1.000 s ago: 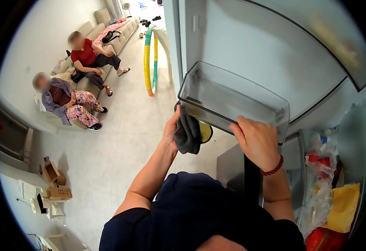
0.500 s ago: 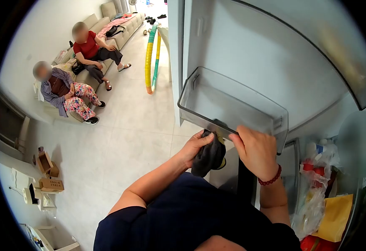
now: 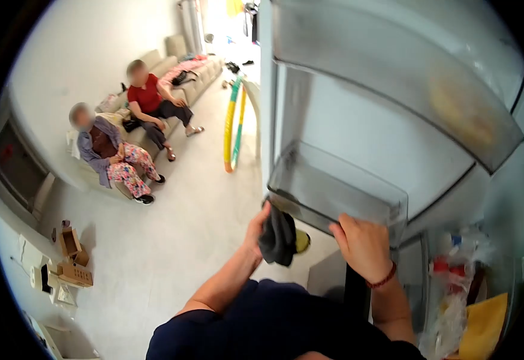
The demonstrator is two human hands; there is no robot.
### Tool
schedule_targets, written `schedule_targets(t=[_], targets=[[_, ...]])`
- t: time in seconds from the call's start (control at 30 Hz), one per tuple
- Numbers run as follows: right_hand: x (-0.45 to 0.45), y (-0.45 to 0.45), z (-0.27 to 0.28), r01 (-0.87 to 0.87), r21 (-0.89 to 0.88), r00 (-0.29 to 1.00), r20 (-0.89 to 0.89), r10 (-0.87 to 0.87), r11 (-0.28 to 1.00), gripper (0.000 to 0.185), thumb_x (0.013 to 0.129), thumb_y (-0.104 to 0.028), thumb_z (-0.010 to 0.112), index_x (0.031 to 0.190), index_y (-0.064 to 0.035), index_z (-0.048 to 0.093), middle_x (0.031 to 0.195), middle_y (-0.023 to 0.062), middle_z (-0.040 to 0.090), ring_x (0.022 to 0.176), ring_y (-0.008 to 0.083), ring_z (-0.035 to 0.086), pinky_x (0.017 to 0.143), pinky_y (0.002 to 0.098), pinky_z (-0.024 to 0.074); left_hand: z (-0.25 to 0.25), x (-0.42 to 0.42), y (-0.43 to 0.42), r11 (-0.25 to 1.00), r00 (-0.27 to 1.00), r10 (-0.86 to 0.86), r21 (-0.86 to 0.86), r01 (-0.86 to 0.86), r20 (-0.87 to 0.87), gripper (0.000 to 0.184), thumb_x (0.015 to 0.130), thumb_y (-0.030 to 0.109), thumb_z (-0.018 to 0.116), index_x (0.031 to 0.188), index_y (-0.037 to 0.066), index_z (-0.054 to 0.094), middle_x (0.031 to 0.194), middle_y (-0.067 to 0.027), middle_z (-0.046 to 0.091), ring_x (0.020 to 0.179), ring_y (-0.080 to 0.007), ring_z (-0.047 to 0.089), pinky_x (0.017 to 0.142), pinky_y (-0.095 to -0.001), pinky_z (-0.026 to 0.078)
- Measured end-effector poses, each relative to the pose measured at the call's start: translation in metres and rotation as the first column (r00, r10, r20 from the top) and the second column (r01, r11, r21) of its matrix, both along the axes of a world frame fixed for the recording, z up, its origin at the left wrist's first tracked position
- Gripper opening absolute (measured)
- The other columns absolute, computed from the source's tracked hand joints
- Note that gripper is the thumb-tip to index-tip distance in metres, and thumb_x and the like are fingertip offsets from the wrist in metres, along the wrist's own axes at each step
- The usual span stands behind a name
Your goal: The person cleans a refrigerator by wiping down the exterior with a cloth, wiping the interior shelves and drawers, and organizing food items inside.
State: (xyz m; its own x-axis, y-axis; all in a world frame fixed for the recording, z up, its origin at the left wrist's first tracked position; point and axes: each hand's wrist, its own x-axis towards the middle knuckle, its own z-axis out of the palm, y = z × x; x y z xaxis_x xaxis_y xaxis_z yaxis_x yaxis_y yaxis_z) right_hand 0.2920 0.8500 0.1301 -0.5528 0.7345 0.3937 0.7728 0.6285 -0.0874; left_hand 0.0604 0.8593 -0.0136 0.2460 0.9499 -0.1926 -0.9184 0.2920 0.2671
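Observation:
A dark grey cloth (image 3: pixel 277 237) with a yellow-green part hangs from my left hand (image 3: pixel 255 235), whose fingers are closed on it at the left end of a clear door bin (image 3: pixel 334 189). The cloth lies against the bin's front rim. My right hand (image 3: pixel 363 245), with a red bead bracelet at the wrist, grips the same rim farther right. The bin sits low on the inside of an open fridge door (image 3: pixel 364 126). Some of the left fingers are hidden behind the cloth and rim.
An upper door bin (image 3: pixel 394 72) holds something yellowish. Plastic bags (image 3: pixel 448 312) and a yellow packet (image 3: pixel 484 327) are at the right. Two people sit on a sofa (image 3: pixel 205 75) at the left. A striped hoop (image 3: pixel 231 129) and cardboard boxes (image 3: pixel 75 273) stand on the floor.
My left hand has moved the cloth leftward along the rim to the bin's left end. My right hand keeps its grip. The view has tilted up, showing the upper bin.

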Motion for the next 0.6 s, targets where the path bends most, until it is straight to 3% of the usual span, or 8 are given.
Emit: schedule_targets(t=[0.07,0.13,0.2,0.33,0.4,0.5,0.53,0.6], targets=[[0.001,-0.003,0.001,0.035,-0.031,0.998,0.049,-0.034,0.999,0.025,0.089,-0.029,0.062,0.077,-0.0078,0.055,0.062,0.0101,0.06,0.054,0.0308,0.06,0.046,0.042,0.044,-0.004,0.01,-0.007,0.993,0.994,-0.114,-0.03,0.114,-0.001,0.038,0.093,0.041,0.059,0.105,0.005,0.062,0.09,-0.0103,0.067,0.079,-0.023,0.066,0.071,-0.0347,0.056],[0.0,-0.006,0.002,0.017,-0.038,0.999,-0.034,-0.018,0.999,0.027,0.088,-0.025,0.063,0.073,-0.0059,0.052,0.06,0.0126,0.058,0.054,0.0347,0.057,0.046,0.0436,0.0399,0.004,0.037,-0.018,0.963,0.96,-0.264,0.027,0.267,-0.093,0.04,0.092,0.041,0.06,0.107,0.005,0.061,0.091,-0.01,0.067,0.081,-0.0211,0.065,0.071,-0.0343,0.055],[0.002,-0.006,0.001,-0.004,-0.006,0.998,-0.062,0.004,1.0,0.027,0.087,-0.025,0.064,0.073,-0.006,0.051,0.059,0.0128,0.057,0.053,0.0351,0.057,0.046,0.0439,0.0396,-0.001,0.06,-0.021,0.938,0.904,-0.319,0.043,0.345,-0.283,0.04,0.092,0.04,0.062,0.11,0.005,0.06,0.092,-0.008,0.066,0.081,-0.0178,0.065,0.071,-0.0331,0.054],[0.004,-0.008,0.004,-0.007,-0.001,1.0,0.02,0.007,1.0,0.025,0.088,-0.029,0.063,0.077,-0.008,0.055,0.064,0.0105,0.061,0.055,0.0317,0.06,0.046,0.0413,0.0446,0.003,0.08,-0.028,0.897,0.862,-0.369,0.109,0.428,-0.346,0.035,0.091,0.032,0.066,0.113,0.007,0.059,0.091,-0.0041,0.066,0.077,-0.0128,0.064,0.067,-0.0273,0.054],[0.005,-0.011,0.004,0.015,-0.035,0.999,0.037,-0.014,0.999,0.023,0.087,-0.029,0.064,0.082,-0.0077,0.057,0.068,0.011,0.063,0.058,0.032,0.062,0.049,0.0413,0.0461,0.016,0.069,-0.035,0.903,0.842,-0.358,0.08,0.422,-0.405,0.035,0.091,0.031,0.066,0.115,0.006,0.059,0.09,-0.004,0.066,0.074,-0.0131,0.064,0.066,-0.0277,0.054],[0.004,-0.009,0.002,-0.085,-0.056,0.975,-0.21,0.071,0.995,0.024,0.086,-0.03,0.065,0.092,-0.0074,0.06,0.076,0.0122,0.066,0.067,0.0328,0.064,0.055,0.0413,0.0483,0.019,0.047,-0.045,0.923,0.868,-0.282,0.132,0.362,-0.408,0.036,0.092,0.03,0.063,0.117,0.004,0.06,0.093,-0.0081,0.068,0.075,-0.0162,0.066,0.065,-0.03,0.055],[0.005,-0.01,0.003,-0.083,-0.09,0.975,-0.214,0.062,0.992,0.029,0.085,-0.031,0.067,0.1,-0.0071,0.062,0.082,0.0134,0.067,0.074,0.0339,0.065,0.06,0.0408,0.0491,0.025,0.039,-0.049,0.929,0.883,-0.261,0.145,0.339,-0.39,0.039,0.093,0.031,0.062,0.119,0.003,0.059,0.093,-0.0093,0.068,0.075,-0.018,0.066,0.065,-0.0318,0.055],[0.005,-0.011,0.007,-0.088,-0.119,0.986,-0.153,0.07,0.989,0.029,0.085,-0.031,0.068,0.099,-0.0065,0.061,0.081,0.0131,0.067,0.073,0.0337,0.065,0.06,0.0404,0.049,0.002,0.022,-0.048,0.964,0.912,-0.212,0.077,0.254,-0.352,0.039,0.095,0.036,0.056,0.109,0.0,0.06,0.097,-0.0118,0.068,0.08,-0.0218,0.067,0.073,-0.0331,0.056]])
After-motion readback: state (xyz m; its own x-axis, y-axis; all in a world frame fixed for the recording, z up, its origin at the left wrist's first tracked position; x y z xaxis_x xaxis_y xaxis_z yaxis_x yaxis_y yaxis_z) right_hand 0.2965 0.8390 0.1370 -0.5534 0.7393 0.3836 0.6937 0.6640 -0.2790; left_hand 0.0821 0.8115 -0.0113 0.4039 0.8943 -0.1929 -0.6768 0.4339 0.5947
